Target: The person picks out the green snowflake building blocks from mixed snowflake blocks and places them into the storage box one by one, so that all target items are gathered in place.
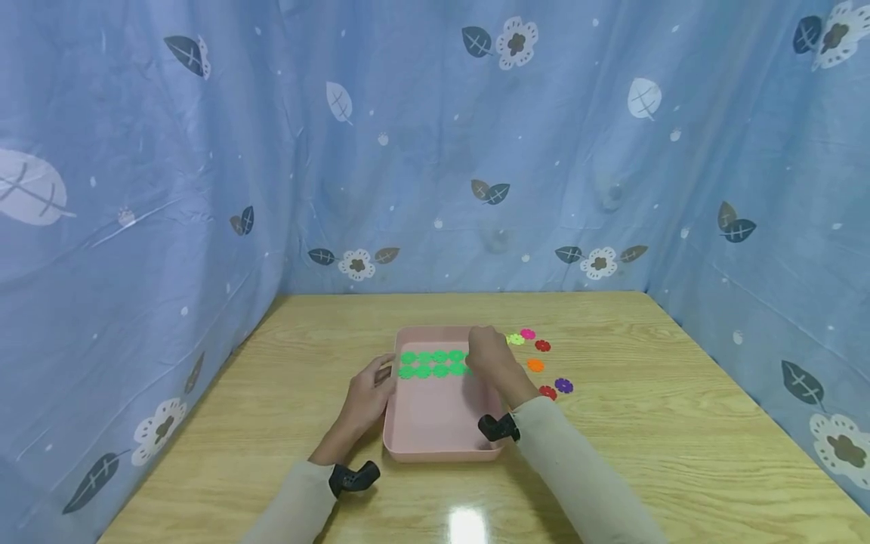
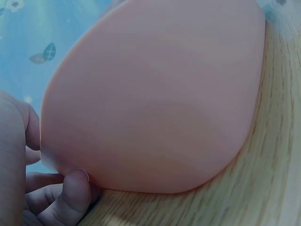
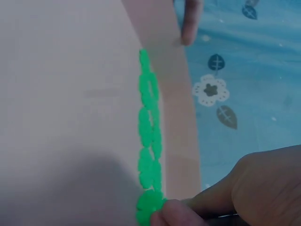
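A shallow pink tray point(image 1: 435, 415) lies on the table with two rows of green flower-shaped plastic pieces point(image 1: 440, 363) across its far half. My left hand point(image 1: 370, 389) rests against the tray's outer left side. In the left wrist view its fingertips point(image 2: 77, 186) touch the wall low down, near the table. My right hand point(image 1: 492, 363) reaches over the tray's right side. Down at the right end of the rows, its thumb and finger pinch a green flower piece point(image 3: 149, 207), whose lower part they partly cover.
Right of the tray, loose flower pieces lie on the wooden table point(image 1: 680, 423): pink point(image 1: 528, 334), yellow point(image 1: 516, 340), orange point(image 1: 535, 365), purple point(image 1: 564, 386) and red point(image 1: 542, 345). A patterned blue curtain point(image 1: 421, 151) hangs around the table's back and sides.
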{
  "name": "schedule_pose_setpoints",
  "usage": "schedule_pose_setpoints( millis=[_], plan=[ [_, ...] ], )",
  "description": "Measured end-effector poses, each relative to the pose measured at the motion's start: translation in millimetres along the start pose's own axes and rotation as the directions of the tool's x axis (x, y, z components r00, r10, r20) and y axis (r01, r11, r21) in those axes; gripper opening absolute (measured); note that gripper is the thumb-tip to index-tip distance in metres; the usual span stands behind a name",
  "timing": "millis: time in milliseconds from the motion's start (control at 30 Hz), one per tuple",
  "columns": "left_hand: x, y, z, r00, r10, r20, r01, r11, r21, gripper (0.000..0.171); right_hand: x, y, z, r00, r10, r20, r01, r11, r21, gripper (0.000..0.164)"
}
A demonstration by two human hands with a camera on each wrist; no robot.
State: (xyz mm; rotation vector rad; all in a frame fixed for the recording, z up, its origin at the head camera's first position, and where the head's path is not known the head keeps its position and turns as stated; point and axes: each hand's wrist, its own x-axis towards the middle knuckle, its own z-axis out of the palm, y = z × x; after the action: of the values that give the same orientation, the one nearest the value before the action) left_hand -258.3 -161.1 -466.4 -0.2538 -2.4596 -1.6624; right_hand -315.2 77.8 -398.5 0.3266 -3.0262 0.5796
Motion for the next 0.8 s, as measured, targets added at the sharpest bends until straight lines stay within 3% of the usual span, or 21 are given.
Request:
schedule_pose_setpoints(
  millis=[133,233,367,467,533,700,800],
  plan=[
    [-0.1,-0.8,0.3,1.0,0.004,0.005,-0.004,1.0,0.002,0.052,-3.1,4.0,-6.0,0.999,-0.045,0.008,0.044,0.997,0.07,0.049],
    [0.1,-1.2,-0.2,1.0,0.012,0.007,-0.012,1.0,0.01,0.052,-5.4,7.7,-10.4,0.996,-0.09,0.024,0.087,0.989,0.116,0.046],
    [-0.5,-1.5,-2.3,1.0,0.01,0.001,-0.01,1.0,0.014,0.052,-8.0,10.4,-13.2,0.98,-0.135,0.149,0.114,0.984,0.138,0.026],
    [-0.3,-1.8,-3.8,1.0,0.013,-0.003,-0.013,1.0,0.014,0.051,-9.8,10.8,-13.5,0.951,-0.171,0.259,0.14,0.981,0.134,0.037],
    [-0.6,-2.0,-3.9,1.0,0.014,-0.004,-0.014,1.0,0.013,0.05,-10.0,10.4,-13.5,0.931,-0.2,0.306,0.17,0.978,0.121,0.032],
    [-1.7,-2.3,-3.2,1.0,0.009,-0.007,-0.009,1.0,0.016,0.05,-10.3,9.8,-14.2,0.912,-0.238,0.334,0.216,0.971,0.103,0.042],
    [-1.6,-2.8,-2.6,1.0,0.005,0.002,-0.005,1.0,0.013,0.051,-11.7,13.4,-14.9,0.918,-0.214,0.334,0.176,0.974,0.14,0.033]
  ],
)
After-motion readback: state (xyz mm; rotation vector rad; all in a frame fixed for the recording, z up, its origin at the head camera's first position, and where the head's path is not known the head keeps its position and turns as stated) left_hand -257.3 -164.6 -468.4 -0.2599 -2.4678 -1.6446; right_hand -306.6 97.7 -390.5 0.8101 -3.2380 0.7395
